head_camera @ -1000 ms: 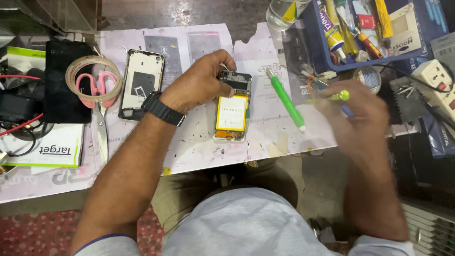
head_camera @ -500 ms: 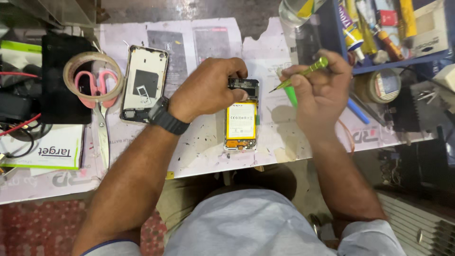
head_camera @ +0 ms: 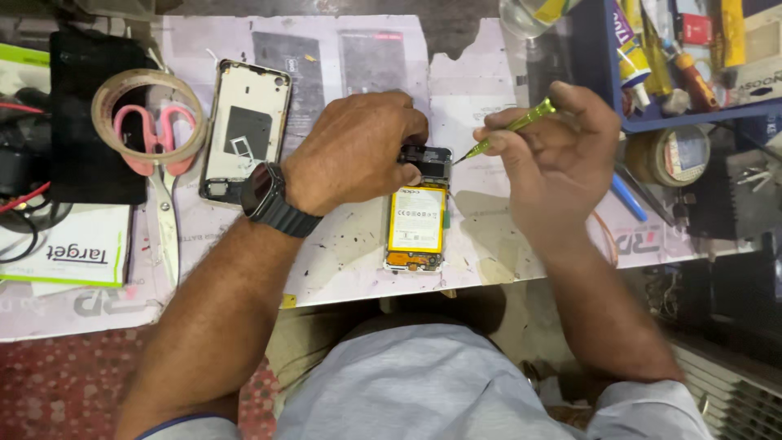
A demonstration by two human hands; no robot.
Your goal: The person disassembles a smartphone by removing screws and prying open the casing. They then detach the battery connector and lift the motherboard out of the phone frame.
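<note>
Left hand point(head_camera: 358, 151), black wristwatch point(head_camera: 269, 200) at the wrist, lay curled over the top end of an opened smartphone point(head_camera: 418, 216), fingertips pressed on its dark upper part. Phone lay back-off on the pale printed work mat point(head_camera: 342, 261), near the front edge, yellow battery point(head_camera: 417, 218) exposed. Right hand point(head_camera: 554, 155) pinched a thin green screwdriver point(head_camera: 509, 130) between thumb and fingers, tip down at the phone's upper right corner. Removed back cover point(head_camera: 244, 130) rested on the mat left of the left hand, inside face up. Farther left, pink-handled scissors point(head_camera: 155, 155) lay inside a roll of tape point(head_camera: 147, 114). Beyond the right hand, blue tray point(head_camera: 603, 73) held glue tubes and tools.
</note>
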